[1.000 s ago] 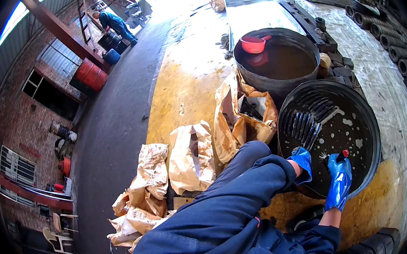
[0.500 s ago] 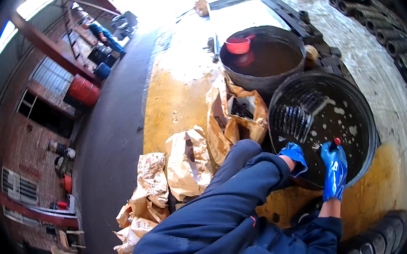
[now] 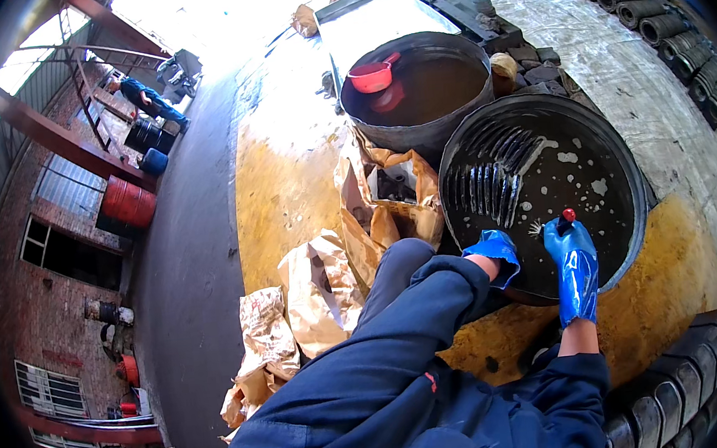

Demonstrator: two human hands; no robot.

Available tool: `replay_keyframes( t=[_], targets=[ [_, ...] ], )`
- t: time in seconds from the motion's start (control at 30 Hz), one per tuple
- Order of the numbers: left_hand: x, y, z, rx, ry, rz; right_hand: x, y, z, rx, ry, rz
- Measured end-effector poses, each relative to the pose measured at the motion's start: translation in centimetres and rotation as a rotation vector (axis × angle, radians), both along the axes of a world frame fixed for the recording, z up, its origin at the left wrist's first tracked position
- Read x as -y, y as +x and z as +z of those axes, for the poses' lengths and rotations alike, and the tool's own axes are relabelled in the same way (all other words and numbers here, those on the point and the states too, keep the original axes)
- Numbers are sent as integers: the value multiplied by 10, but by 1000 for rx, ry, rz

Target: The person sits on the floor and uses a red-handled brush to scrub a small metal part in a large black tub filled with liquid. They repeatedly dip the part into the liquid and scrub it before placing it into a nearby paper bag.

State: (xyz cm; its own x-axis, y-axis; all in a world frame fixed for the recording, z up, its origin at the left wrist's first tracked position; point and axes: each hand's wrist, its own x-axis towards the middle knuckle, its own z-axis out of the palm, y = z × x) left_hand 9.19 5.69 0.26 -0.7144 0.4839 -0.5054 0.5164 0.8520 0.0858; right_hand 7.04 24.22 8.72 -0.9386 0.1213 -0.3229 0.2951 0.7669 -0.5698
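Observation:
A round dark tub (image 3: 642, 225) in front of me holds dark liquid with pale patches of foam. On its left side lies a wet, black ribbed piece (image 3: 491, 180), partly out of the liquid; its exact kind is unclear. My right hand (image 3: 570, 248), in a blue glove, is closed round a brush (image 3: 569, 216) with a red-ended handle. The brush's pale bristles point left over the liquid, close below the ribbed piece. At the tub's near left edge is my left hand (image 3: 497, 253), also gloved in blue. Its fingers are hidden, and so is anything they hold.
Behind stands a second tub (image 3: 419, 138) of brown liquid with a red dipper (image 3: 371, 76) in it. Open paper sacks (image 3: 322, 291) line my left. Stacked black ribbed pieces (image 3: 678, 367) sit at lower right; a person (image 3: 147, 99) stands far left.
The whole view has shifted, so the tubs and sacks appear farther left and the tubs higher. Both hands keep about the same places at the near tub; the brush is still in my right hand.

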Motion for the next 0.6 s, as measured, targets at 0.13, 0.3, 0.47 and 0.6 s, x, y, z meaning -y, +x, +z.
replay_keyframes(
  t=[0.13,0.3,0.47,0.6],
  targets=[
    [-11,-9,-12,-54,2,-60,-13,1,-1,-68,2,-44],
    [36,-6,-100,-153,64,-19,9,5,-1,-96,-59,93],
    [-22,-12,-28,-88,-25,-29,-14,-3,-11,-112,-9,34],
    [-26,-7,-10,-70,22,-3,-10,-2,-9,-133,-61,46]
  ],
)
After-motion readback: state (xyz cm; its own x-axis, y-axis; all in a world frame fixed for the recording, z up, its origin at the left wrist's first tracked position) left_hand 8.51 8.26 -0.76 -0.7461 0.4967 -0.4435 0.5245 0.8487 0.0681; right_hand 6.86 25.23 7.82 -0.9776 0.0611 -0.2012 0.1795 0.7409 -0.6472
